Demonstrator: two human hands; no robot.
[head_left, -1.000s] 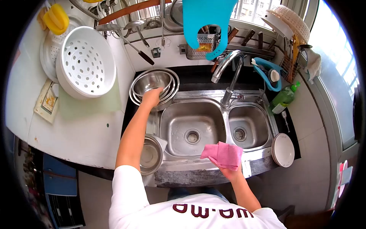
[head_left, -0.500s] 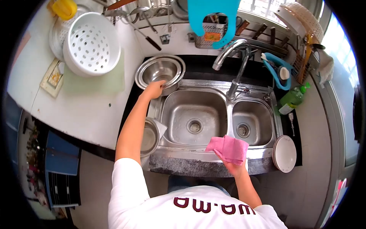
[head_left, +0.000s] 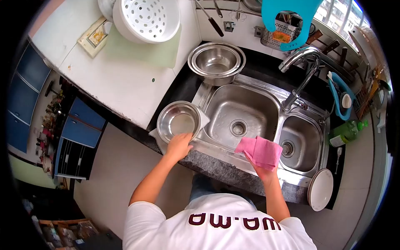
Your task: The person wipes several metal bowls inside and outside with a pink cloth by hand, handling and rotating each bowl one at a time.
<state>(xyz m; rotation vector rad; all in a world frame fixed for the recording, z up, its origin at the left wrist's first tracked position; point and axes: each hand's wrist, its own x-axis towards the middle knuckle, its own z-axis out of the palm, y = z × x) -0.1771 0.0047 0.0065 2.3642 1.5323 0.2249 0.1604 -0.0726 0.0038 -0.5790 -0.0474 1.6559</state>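
At the counter's left end, my left hand [head_left: 179, 147] has its fingers over the near rim of a round stainless steel bowl [head_left: 161, 125], the thumb outside. The bowl sits beside the sink on something pale with a corner [head_left: 204, 120] showing. A folded pink cloth [head_left: 262, 152] lies over the fingers of my right hand [head_left: 265, 171], which grips it above the sink's front edge. Behind the left basin rests a stack of stainless steel bowls [head_left: 216, 61], touched by neither hand.
A double sink [head_left: 243, 104] with a chrome faucet [head_left: 306, 68] fills the middle. To the right are a green bottle [head_left: 346, 132], white plates [head_left: 321, 191] and a blue basket [head_left: 341, 98]. A white colander [head_left: 146, 18] stands at upper left.
My left hand has left the stacked bowls and come down to the single bowl's near rim. My right hand still holds the pink cloth. The head view has shifted and turned.
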